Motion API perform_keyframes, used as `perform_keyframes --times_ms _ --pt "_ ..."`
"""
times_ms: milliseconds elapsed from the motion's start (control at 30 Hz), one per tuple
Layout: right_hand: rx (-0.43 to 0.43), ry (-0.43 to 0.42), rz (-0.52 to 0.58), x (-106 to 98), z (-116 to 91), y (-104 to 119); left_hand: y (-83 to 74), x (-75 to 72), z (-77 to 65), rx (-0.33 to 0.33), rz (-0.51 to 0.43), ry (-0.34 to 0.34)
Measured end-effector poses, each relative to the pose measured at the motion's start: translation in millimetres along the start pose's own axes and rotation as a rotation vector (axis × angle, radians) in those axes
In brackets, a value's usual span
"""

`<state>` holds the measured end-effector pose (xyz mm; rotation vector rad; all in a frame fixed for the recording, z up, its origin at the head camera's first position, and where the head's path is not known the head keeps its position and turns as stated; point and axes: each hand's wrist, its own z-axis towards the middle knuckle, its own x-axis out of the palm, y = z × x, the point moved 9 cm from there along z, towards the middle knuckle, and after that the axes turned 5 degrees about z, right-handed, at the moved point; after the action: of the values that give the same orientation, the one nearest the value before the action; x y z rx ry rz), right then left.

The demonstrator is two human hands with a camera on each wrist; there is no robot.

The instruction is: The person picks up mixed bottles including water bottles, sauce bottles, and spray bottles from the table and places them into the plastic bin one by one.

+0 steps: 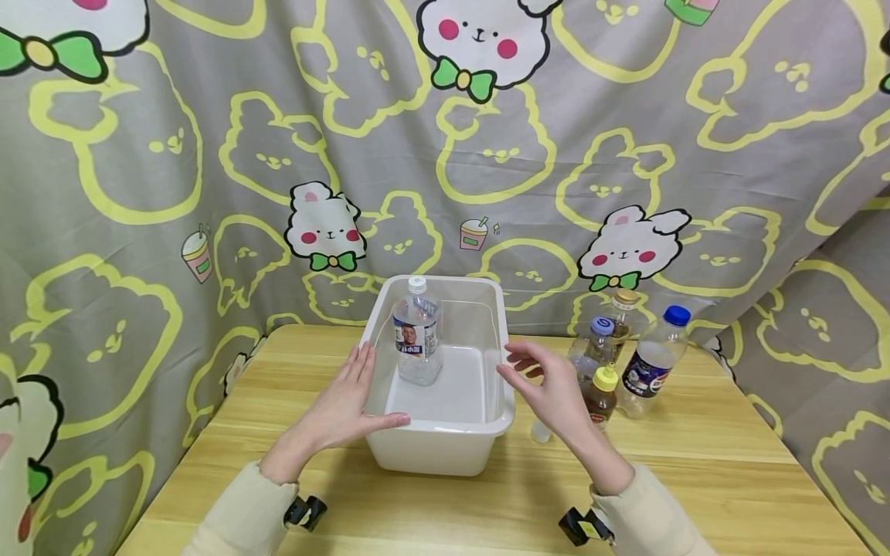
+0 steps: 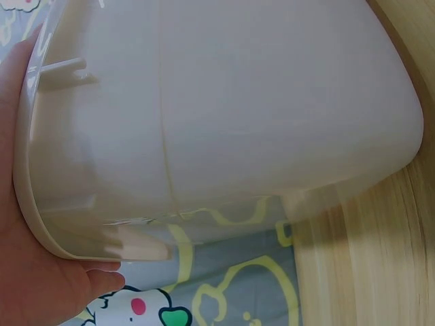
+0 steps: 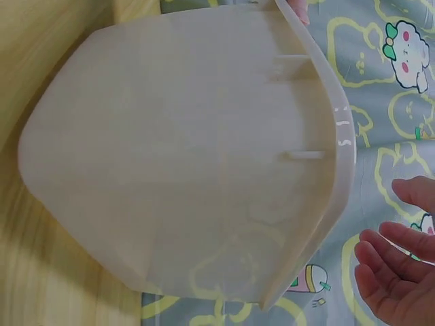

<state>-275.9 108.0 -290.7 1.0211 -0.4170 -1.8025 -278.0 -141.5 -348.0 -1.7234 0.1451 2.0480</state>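
Note:
A white plastic basin (image 1: 434,448) sits on the wooden table. Inside it, at the left, a clear plastic bottle (image 1: 417,344) with a white cap and a printed label stands upright. My left hand (image 1: 344,401) rests on the basin's near left corner, its fingers straight along the left rim and its thumb along the front rim. Over by the right rim is my right hand (image 1: 549,386), fingers loosely bent and holding nothing. The right wrist view shows this hand (image 3: 401,255) apart from the rim.
Right of the basin several bottles stand together: one with a blue cap (image 1: 653,359), one with a brown cap (image 1: 620,313), one with a purple cap (image 1: 587,344), and one with a yellow spout (image 1: 601,394). A patterned grey curtain (image 1: 501,154) hangs behind the table (image 1: 730,479).

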Motion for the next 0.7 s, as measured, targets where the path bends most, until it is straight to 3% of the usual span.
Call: perform_keyframes --times_ms 700 --pt "0.058 -0.126 -0.113 -23.7 -39.8 -47.1 0.4 0.4 0.0 -0.007 -0.004 0.0"
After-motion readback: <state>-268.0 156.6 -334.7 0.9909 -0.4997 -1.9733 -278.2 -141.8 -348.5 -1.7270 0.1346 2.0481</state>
